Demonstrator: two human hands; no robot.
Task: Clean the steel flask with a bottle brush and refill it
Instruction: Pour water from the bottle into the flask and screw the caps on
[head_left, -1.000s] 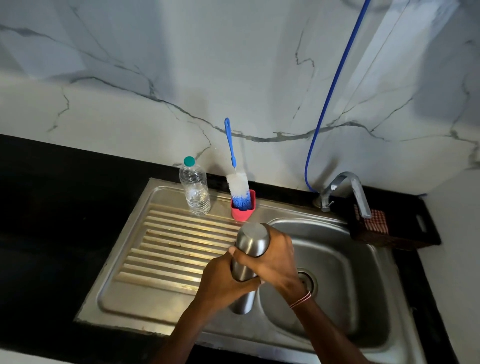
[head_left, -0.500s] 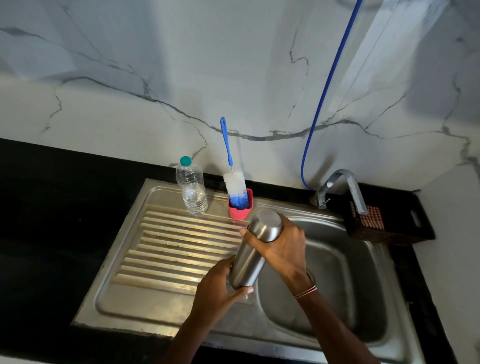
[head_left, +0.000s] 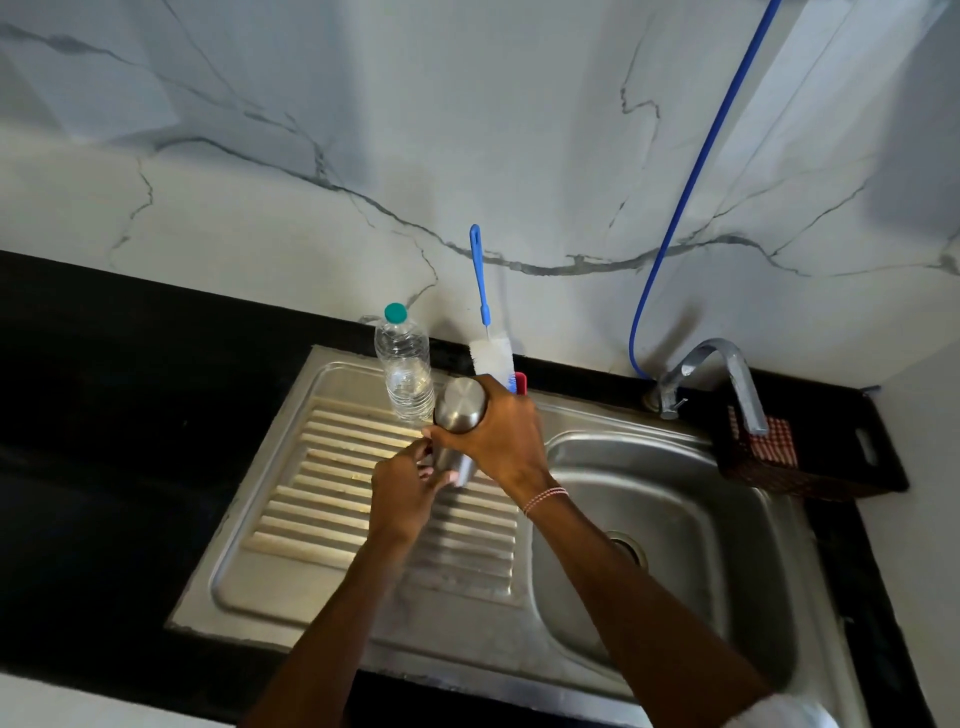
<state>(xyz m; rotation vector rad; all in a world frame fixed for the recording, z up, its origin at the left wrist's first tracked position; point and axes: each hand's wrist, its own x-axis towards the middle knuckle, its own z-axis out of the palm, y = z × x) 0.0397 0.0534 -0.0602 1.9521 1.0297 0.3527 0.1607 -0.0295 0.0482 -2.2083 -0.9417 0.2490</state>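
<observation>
Uncapping, I judge | right hand (head_left: 501, 439) wraps top of silver steel flask (head_left: 457, 415), left hand (head_left: 402, 486) fingers curled round its base | next: steady twist

Red cup (head_left: 521, 383) mostly behind right hand (head_left: 501, 441)

Dim, soft shadows on wall, slight wide-angle edge bending

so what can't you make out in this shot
Head view:
Flask lower body: covered by the left hand and right hand.
Red cup under the brush: mostly behind the right hand.
Drain: partly behind the right forearm.
Basket interior: too dark.
</observation>
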